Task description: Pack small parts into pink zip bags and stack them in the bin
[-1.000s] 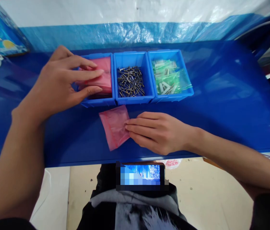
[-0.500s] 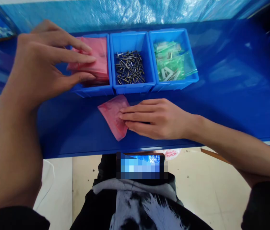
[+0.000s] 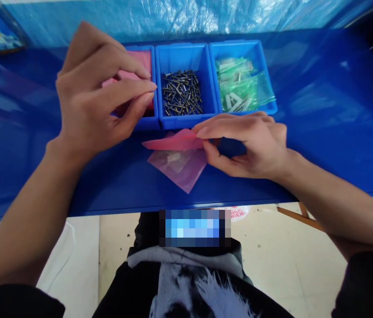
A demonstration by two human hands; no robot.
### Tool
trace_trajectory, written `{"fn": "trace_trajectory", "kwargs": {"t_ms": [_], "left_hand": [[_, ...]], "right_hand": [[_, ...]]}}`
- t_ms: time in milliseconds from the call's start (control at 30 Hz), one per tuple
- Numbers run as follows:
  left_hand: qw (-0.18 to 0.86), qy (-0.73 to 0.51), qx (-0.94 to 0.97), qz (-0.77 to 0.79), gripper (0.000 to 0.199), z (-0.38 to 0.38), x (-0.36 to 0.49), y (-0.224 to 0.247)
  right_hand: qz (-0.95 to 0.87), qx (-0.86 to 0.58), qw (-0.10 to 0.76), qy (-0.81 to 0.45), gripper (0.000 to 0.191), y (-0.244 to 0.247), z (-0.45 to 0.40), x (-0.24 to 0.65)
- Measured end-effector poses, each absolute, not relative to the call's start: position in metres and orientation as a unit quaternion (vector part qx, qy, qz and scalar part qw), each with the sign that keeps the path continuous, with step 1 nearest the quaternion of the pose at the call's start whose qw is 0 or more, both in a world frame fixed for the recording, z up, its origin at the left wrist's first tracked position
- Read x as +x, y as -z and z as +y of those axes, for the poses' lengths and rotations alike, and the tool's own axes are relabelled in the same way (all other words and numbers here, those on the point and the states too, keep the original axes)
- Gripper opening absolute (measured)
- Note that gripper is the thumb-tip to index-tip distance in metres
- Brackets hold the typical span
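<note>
The thumb and forefinger tips of my left hand (image 3: 103, 92) are pressed together above the right edge of the left bin (image 3: 156, 106), with nothing visible between them. In that bin lies a stack of pink plastic bags (image 3: 142, 57), partly hidden behind this hand. My right hand (image 3: 252, 143) pinches the right corner of a pink plastic bag (image 3: 173, 142), raised in front of the bins. Below it, a paler see-through pink layer (image 3: 188, 174) rests on the table, with small whitish pieces showing; whether it is a separate bag, I cannot tell.
The middle blue bin (image 3: 186, 121) holds many rivet-like metal pins (image 3: 182, 92). Green-tinted bags with white pieces (image 3: 239, 86) fill the right bin (image 3: 250, 115). Behind the blue table (image 3: 318, 101) hangs a shiny blue sheet (image 3: 179, 20). A blurred-out phone (image 3: 193, 227) lies on my lap.
My left hand has moved right across the pink stack, its fingertips coming together. My right hand, flat on the bag before, now pinches and raises pink plastic, uncovering the paler layer.
</note>
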State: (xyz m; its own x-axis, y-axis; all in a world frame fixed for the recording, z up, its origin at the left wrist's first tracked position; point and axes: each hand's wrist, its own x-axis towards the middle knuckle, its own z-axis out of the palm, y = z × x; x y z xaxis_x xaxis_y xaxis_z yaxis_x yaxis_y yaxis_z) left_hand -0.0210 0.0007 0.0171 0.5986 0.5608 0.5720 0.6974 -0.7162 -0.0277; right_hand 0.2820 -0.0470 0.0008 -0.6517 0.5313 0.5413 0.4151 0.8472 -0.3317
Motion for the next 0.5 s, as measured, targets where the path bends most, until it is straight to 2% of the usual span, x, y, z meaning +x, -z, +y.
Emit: {"fn": "trace_trajectory", "kwargs": {"t_ms": [100,200,267,367,433,500], "left_hand": [[0.151,0.283,-0.879,-0.353,0.024,-0.003,-0.02,-0.015],[0.127,0.309,-0.891,-0.308,0.025,-0.008,-0.018,-0.012],[0.061,0.345,-0.89,-0.292,0.029,-0.014,-0.015,-0.012],[-0.106,0.366,-0.868,-0.317,0.036,-0.025,-0.01,-0.017],[-0.195,0.337,-0.849,-0.357,0.049,-0.031,-0.007,-0.022],[-0.219,0.275,-0.847,-0.399,0.063,-0.035,-0.004,-0.026]], "right_hand": [[-0.926,-0.248,0.281,-0.041,0.051,0.005,-0.043,0.282],[-0.944,-0.193,0.268,0.01,0.052,0.01,-0.04,0.282],[-0.938,-0.176,0.3,0.008,0.041,0.01,-0.042,0.282],[-0.898,-0.207,0.385,-0.046,0.022,0.002,-0.05,0.28],[-0.87,-0.24,0.414,-0.118,0.023,-0.006,-0.055,0.279],[-0.835,-0.273,0.444,-0.174,0.026,-0.012,-0.058,0.279]]}}
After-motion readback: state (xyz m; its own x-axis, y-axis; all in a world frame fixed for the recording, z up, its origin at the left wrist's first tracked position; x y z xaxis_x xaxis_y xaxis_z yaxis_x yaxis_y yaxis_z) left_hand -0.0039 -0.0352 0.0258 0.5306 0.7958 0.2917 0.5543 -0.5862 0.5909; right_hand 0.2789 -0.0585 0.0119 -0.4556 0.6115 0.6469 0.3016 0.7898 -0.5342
